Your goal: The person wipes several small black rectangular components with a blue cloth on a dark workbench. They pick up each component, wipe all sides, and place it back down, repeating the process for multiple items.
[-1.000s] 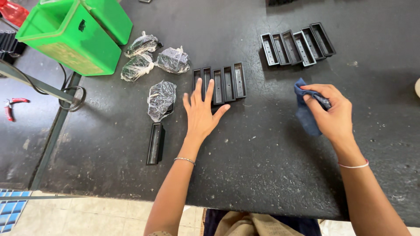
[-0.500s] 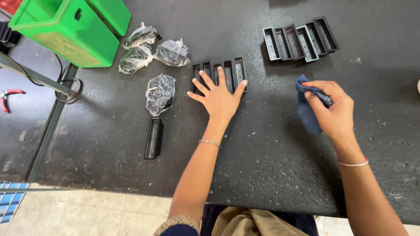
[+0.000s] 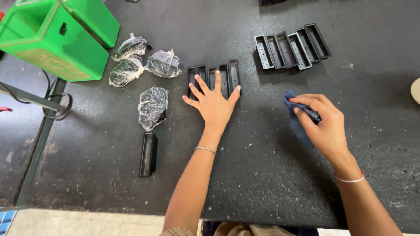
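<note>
Since half a second ago, left hand has slid slightly leftward, fingers spread flat, fingertips touching the near row of black rectangular plastic trays. Right hand pinches a dark blue cloth. Farther off lies another black tray row.

Green bin, 4 plastic-wrapped bundles, 1 lone tray.

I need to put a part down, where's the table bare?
Bare: the near table between both forearms, and left of the single tray. Crowded: bagged parts by the green bin, tray row under the left hand.
</note>
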`<state>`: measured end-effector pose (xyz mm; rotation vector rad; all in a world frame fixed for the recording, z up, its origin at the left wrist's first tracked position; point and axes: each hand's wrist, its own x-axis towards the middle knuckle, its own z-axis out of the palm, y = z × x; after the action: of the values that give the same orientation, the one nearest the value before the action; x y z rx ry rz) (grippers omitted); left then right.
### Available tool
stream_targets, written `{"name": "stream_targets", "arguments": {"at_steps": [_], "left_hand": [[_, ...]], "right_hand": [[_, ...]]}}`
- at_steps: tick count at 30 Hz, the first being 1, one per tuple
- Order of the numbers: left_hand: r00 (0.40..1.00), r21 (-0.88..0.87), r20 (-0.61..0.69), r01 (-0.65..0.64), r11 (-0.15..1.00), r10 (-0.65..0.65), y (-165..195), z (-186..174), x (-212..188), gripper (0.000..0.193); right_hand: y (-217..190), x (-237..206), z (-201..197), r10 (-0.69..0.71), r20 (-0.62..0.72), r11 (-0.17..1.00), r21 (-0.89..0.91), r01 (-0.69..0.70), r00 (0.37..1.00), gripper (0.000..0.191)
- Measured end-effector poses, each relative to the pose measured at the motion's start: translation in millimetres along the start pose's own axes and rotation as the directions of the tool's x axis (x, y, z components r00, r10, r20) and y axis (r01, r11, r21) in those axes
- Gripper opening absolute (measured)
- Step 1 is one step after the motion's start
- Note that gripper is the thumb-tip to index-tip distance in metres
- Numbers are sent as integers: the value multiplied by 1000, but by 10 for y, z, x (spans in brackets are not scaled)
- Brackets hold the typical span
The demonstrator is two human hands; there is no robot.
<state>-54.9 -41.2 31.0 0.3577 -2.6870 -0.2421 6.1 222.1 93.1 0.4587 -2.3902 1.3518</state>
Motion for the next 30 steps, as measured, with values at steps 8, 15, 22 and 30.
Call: {"name": "stream_targets", "arguments": {"at_steps": [8, 15, 22, 30], "left_hand": [[1000, 48, -10, -21, 999, 22, 192, 543, 1044, 82], [1000, 24, 1, -11, 1000, 11, 576, 983, 2050, 82], [998, 18, 1, 56, 998, -56, 1027, 1291, 2930, 81], [997, 30, -12, 78, 997, -78, 1368, 1576, 3496, 81]], "right_hand": [[-67, 104, -95, -7, -5, 1000, 13, 7, 1000, 25], [-71, 196, -200, 44, 25, 998, -41, -43, 999, 29], [208, 148, -184, 57, -4, 997, -59, -57, 998, 35], [737, 45, -110, -95, 80, 992, -74, 101, 992, 31]]}}
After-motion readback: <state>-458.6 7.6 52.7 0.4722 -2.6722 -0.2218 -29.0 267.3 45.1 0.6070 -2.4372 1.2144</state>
